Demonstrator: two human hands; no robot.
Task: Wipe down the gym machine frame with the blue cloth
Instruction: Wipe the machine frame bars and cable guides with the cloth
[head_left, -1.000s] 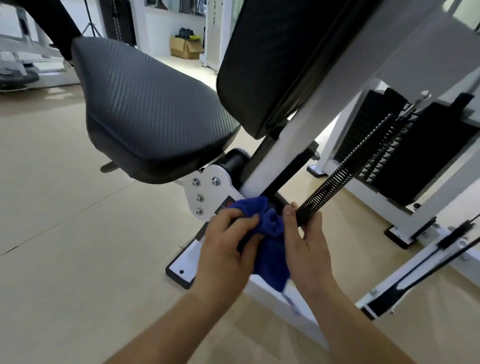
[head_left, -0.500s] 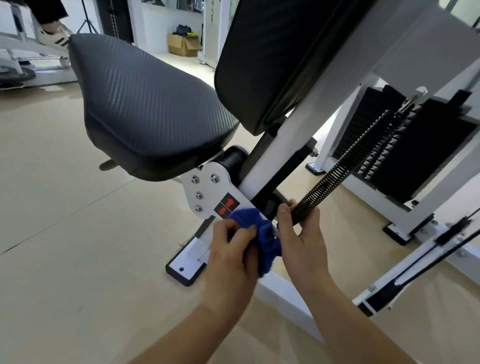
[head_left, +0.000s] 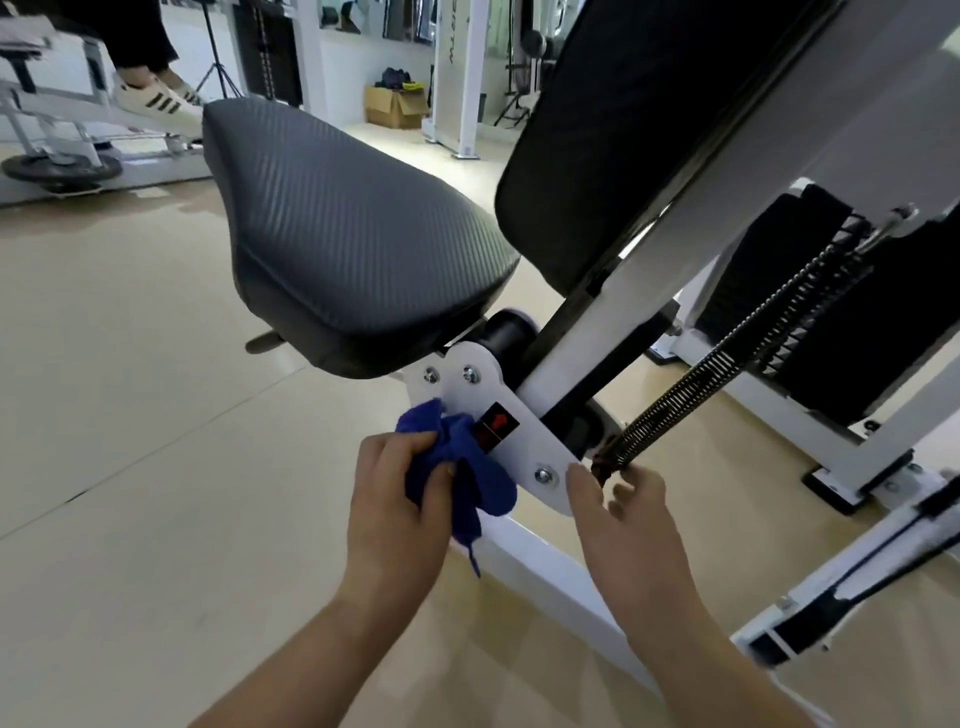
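Left hand (head_left: 400, 504) grips cloth (head_left: 457, 449) against bracket (head_left: 524, 457); right hand (head_left: 628, 525) curls at spring (head_left: 701, 384) base, grip unclear. Risk: spring may pinch fingers (head_left: 631, 480); cloth may snag on bolts (head_left: 543, 474).

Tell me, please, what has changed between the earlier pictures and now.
The left hand, gripping the blue cloth, carried it leftward from beside the spring across the white bracket plate to its left edge, away from the right hand. The right hand stays by the spring's lower end; the seat and frame are unmoved.
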